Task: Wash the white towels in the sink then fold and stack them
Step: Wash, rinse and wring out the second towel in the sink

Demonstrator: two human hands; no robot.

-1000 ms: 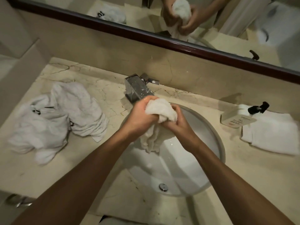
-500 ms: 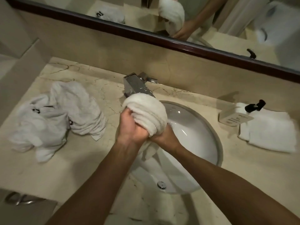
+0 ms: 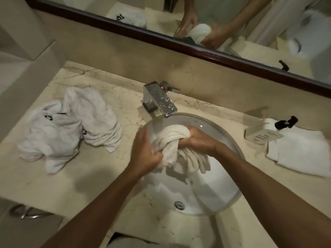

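Fingers of the left hand (image 3: 146, 154) curl round the lower part of a twisted white towel (image 3: 174, 140), and the right hand (image 3: 196, 138) clenches its upper end, both held over the sink (image 3: 231, 199) below the tap (image 3: 161, 101). A heap of crumpled towels (image 3: 69, 126) lies on the counter (image 3: 93, 178) to the left (some bear a dark mark). A folded towel (image 3: 302, 151) lies right of the sink beside a soap bottle (image 3: 263, 131).

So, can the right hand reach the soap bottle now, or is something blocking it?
Probably not at once: the right hand is gripping the wet towel over the sink. Nothing lies between it and the soap bottle.
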